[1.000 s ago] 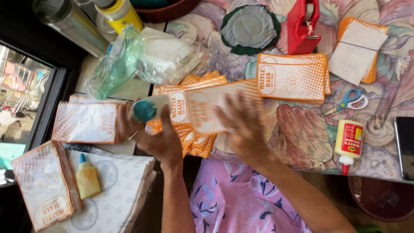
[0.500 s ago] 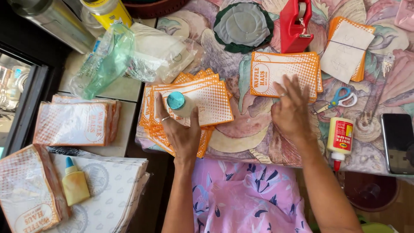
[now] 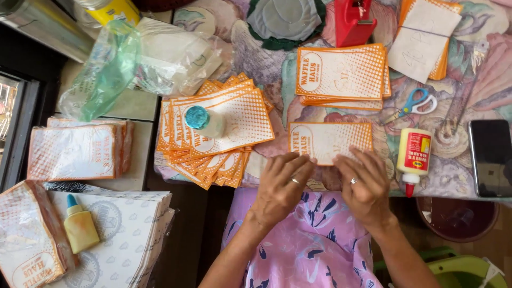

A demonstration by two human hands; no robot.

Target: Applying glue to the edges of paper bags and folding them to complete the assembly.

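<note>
An orange-and-white printed paper sleeve [image 3: 329, 140] lies flat at the table's near edge. My left hand [image 3: 280, 186] and my right hand [image 3: 364, 184] both rest fingertips on its lower edge, pressing it down. To the left, a fanned pile of the same sleeves [image 3: 216, 133] carries a small glue bottle with a teal cap [image 3: 204, 120] standing on top. Another stack of sleeves [image 3: 341, 73] lies just beyond the single sleeve. A white glue bottle with a red tip [image 3: 412, 158] lies to the right of my right hand.
Blue-handled scissors [image 3: 415, 103], a red tape dispenser [image 3: 352, 20] and a black phone [image 3: 492, 157] sit on the patterned tablecloth. More sleeve stacks [image 3: 77, 151] and white paper sheets with a yellow glue bottle [image 3: 80, 230] lie at the left. Plastic bags [image 3: 133, 58] are at the back left.
My left hand let go of the teal-capped bottle, leaving it on the fanned pile. A single sleeve now lies at the near edge with both hands on it.
</note>
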